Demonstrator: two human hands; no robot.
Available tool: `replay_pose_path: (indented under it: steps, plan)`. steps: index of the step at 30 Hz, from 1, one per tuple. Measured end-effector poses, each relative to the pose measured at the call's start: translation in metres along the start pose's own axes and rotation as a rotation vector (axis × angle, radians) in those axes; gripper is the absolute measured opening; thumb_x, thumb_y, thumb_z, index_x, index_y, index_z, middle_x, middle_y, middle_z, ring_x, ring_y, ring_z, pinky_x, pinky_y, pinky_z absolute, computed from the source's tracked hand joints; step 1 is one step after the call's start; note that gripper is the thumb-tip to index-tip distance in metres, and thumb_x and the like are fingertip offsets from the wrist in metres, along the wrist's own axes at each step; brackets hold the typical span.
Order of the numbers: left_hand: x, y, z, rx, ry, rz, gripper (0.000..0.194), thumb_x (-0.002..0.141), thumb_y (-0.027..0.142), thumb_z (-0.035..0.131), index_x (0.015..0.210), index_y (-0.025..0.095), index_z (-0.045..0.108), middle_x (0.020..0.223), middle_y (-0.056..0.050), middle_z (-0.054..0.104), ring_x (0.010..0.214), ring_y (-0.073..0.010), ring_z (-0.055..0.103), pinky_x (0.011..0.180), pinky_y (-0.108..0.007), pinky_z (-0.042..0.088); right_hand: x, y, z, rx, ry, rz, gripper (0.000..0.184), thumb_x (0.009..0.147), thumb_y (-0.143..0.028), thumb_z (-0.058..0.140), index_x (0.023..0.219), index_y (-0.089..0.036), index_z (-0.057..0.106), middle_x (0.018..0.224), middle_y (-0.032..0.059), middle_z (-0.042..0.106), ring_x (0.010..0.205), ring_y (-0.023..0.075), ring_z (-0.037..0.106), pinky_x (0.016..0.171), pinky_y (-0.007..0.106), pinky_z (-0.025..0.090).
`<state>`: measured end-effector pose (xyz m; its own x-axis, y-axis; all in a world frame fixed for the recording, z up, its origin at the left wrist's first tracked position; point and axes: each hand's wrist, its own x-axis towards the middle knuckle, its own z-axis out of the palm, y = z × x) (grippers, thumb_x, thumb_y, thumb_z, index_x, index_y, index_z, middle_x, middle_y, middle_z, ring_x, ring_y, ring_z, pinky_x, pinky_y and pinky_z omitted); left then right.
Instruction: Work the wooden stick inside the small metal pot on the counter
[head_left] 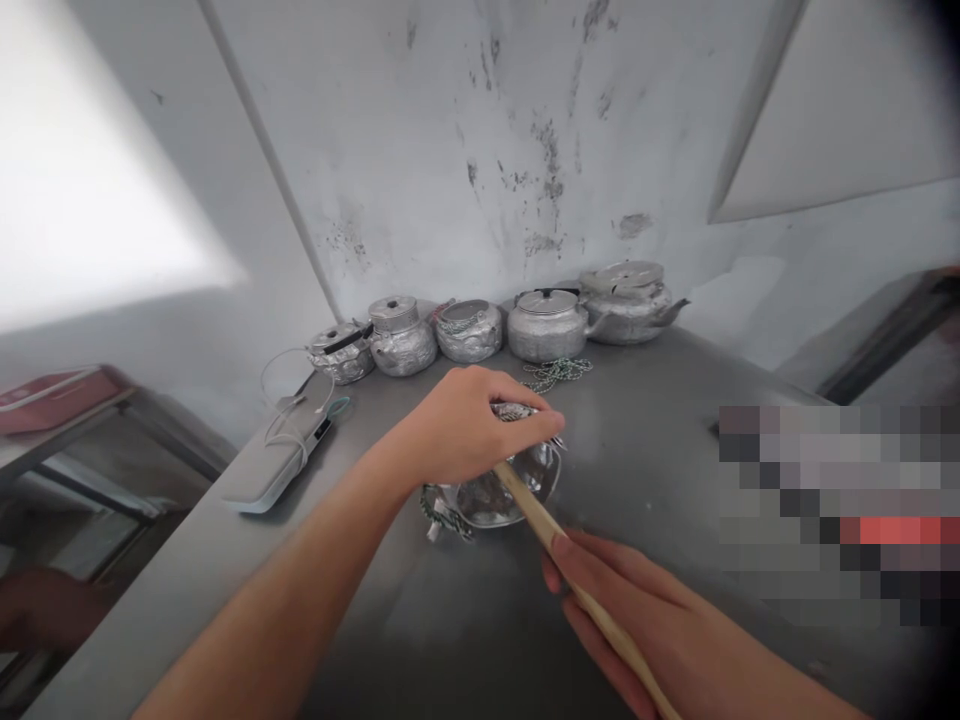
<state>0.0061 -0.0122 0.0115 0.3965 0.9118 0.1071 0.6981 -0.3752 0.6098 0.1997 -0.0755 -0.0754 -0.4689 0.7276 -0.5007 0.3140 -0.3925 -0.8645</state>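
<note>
A small shiny metal pot [540, 478] sits on the grey table in front of me. My left hand [480, 425] reaches over its top, with the fingers and thumb closed around the upper part. Green-and-white cord [448, 515] lies against the pot's left side. In my right hand [615, 590] is a light wooden stick [529, 505], its fingers wrapped round the shaft. The stick slants up across the pot, and its far end disappears beneath my left palm. What that end touches is hidden.
Several dented metal kettles [547, 325] line the table's back edge by the stained wall. A bundle of green-and-white cord [559, 373] lies before them. On the left are a flat grey device with a cable [277, 460] and a pink tray [64, 400] on a side shelf.
</note>
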Motion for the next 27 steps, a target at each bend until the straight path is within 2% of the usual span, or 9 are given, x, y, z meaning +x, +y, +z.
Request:
replay_pose_path:
  steps: [4, 6, 10, 12, 16, 20, 22, 25, 27]
  plan:
    - [0.0004, 0.0003, 0.0, 0.007, -0.002, -0.002, 0.033, 0.094, 0.051, 0.06, 0.106, 0.028, 0.081, 0.11, -0.003, 0.076, 0.093, -0.023, 0.068, 0.079, -0.03, 0.052, 0.0003, 0.0013, -0.001, 0.007, -0.021, -0.002, 0.038, 0.104, -0.052, 0.047, 0.095, -0.02, 0.064, 0.067, -0.0055, 0.058, 0.045, 0.0071, 0.043, 0.043, 0.021, 0.04]
    - [0.0002, 0.0002, -0.0003, 0.009, -0.001, -0.005, 0.033, 0.094, 0.051, 0.06, 0.107, 0.028, 0.081, 0.11, -0.003, 0.076, 0.092, -0.0228, 0.068, 0.078, -0.029, 0.051, 0.0008, 0.0027, 0.0006, 0.01, -0.031, 0.0, 0.036, 0.104, -0.051, 0.05, 0.095, -0.019, 0.064, 0.067, -0.0057, 0.057, 0.045, 0.0071, 0.043, 0.043, 0.021, 0.039]
    - [-0.0001, -0.0006, -0.0005, 0.001, -0.011, 0.0, 0.035, 0.094, 0.053, 0.06, 0.107, 0.029, 0.081, 0.113, -0.002, 0.075, 0.092, -0.0227, 0.068, 0.077, -0.029, 0.051, 0.003, 0.0052, 0.0058, 0.03, -0.021, -0.003, 0.046, 0.107, -0.053, 0.027, 0.094, -0.024, 0.06, 0.056, -0.0068, 0.046, 0.041, 0.0092, 0.036, 0.039, 0.022, 0.031]
    - [-0.0002, -0.0009, -0.0003, 0.001, -0.009, 0.003, 0.034, 0.095, 0.053, 0.06, 0.107, 0.029, 0.081, 0.115, -0.002, 0.075, 0.094, -0.0227, 0.068, 0.079, -0.03, 0.051, 0.0033, 0.005, 0.0061, 0.024, -0.023, -0.016, 0.048, 0.107, -0.052, 0.023, 0.09, -0.025, 0.059, 0.05, -0.0063, 0.042, 0.041, 0.0108, 0.034, 0.039, 0.023, 0.03]
    - [-0.0007, -0.0008, 0.0001, 0.002, -0.002, -0.006, 0.034, 0.095, 0.053, 0.06, 0.107, 0.029, 0.08, 0.116, -0.001, 0.074, 0.096, -0.0231, 0.068, 0.08, -0.03, 0.051, -0.001, 0.0008, 0.0004, 0.005, -0.032, -0.042, 0.044, 0.105, -0.053, 0.032, 0.082, -0.026, 0.059, 0.05, -0.0041, 0.045, 0.042, 0.0119, 0.036, 0.04, 0.024, 0.03]
    - [-0.0007, -0.0001, -0.0004, 0.003, -0.008, -0.007, 0.034, 0.094, 0.053, 0.06, 0.108, 0.029, 0.081, 0.114, -0.002, 0.075, 0.095, -0.0232, 0.068, 0.081, -0.031, 0.051, -0.0052, -0.0025, -0.0032, 0.001, -0.026, -0.051, 0.036, 0.099, -0.055, 0.049, 0.08, -0.026, 0.059, 0.054, -0.0027, 0.05, 0.046, 0.0123, 0.041, 0.043, 0.023, 0.035]
    - [-0.0005, 0.0001, -0.0006, 0.006, -0.004, -0.007, 0.034, 0.094, 0.052, 0.06, 0.108, 0.03, 0.081, 0.115, -0.002, 0.075, 0.096, -0.0235, 0.068, 0.082, -0.031, 0.051, -0.004, -0.0019, -0.001, 0.005, -0.019, -0.033, 0.038, 0.101, -0.055, 0.044, 0.081, -0.026, 0.059, 0.053, -0.0034, 0.048, 0.045, 0.012, 0.04, 0.042, 0.023, 0.035]
    - [-0.0003, 0.0003, -0.0004, 0.006, -0.002, -0.008, 0.033, 0.095, 0.052, 0.06, 0.107, 0.03, 0.081, 0.114, -0.001, 0.075, 0.096, -0.0235, 0.068, 0.082, -0.031, 0.051, -0.0004, 0.0002, 0.0039, 0.021, -0.007, -0.005, 0.046, 0.104, -0.054, 0.026, 0.087, -0.026, 0.058, 0.05, -0.0052, 0.043, 0.041, 0.012, 0.036, 0.04, 0.023, 0.032]
    - [-0.0002, 0.0003, -0.0002, 0.004, -0.004, -0.007, 0.033, 0.095, 0.051, 0.06, 0.107, 0.029, 0.081, 0.113, -0.002, 0.075, 0.094, -0.0231, 0.068, 0.08, -0.031, 0.052, 0.0009, 0.0008, 0.0053, 0.028, -0.007, 0.007, 0.048, 0.104, -0.055, 0.024, 0.088, -0.027, 0.058, 0.049, -0.0054, 0.043, 0.04, 0.0119, 0.035, 0.039, 0.023, 0.031]
